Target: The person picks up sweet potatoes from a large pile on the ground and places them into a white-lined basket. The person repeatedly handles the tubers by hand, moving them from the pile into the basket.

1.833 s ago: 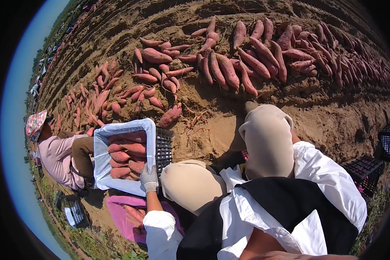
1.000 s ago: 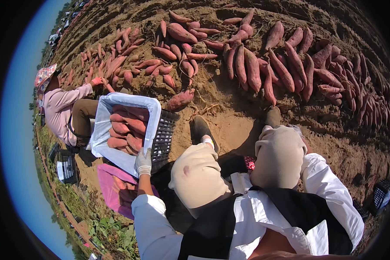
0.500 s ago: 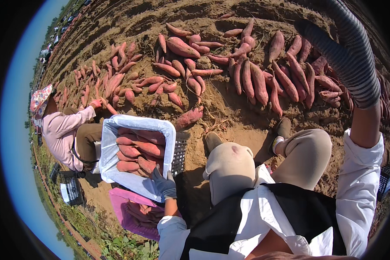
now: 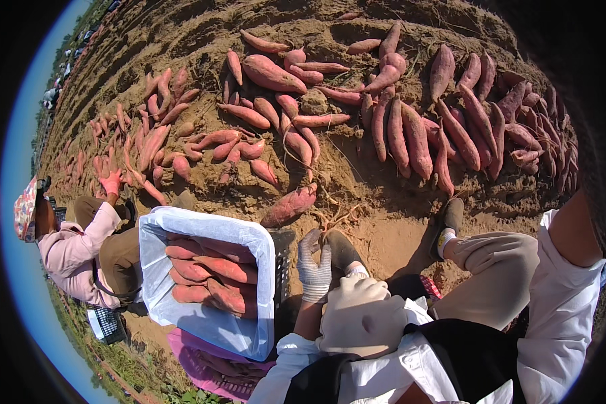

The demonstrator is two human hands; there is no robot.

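Note:
My left hand (image 4: 314,268), in a grey-white striped glove, is over the ground beside my left shoe (image 4: 343,250). Its thumb stands apart from the fingers and nothing shows in it. Just beyond lie thin stringy roots (image 4: 337,219) and a large reddish sweet potato (image 4: 291,205). To its left a black crate with a white liner (image 4: 265,262) holds several sweet potatoes (image 4: 215,271). My right arm (image 4: 576,229) is raised at the right edge; its forearm runs into darkness and the hand cannot be made out.
Many sweet potatoes (image 4: 411,138) lie in a long row across the soil ahead. A purple-lined crate (image 4: 190,360) stands behind the white-lined one. At the left a co-worker in pink (image 4: 74,249) crouches, a red-gloved hand (image 4: 110,182) at the row. Another black crate (image 4: 108,326) stands behind.
My left hand has left the rim of the white-lined crate and moved right, toward my shoe. My right forearm has shifted outward to the dark right edge. The co-worker's hand has moved left.

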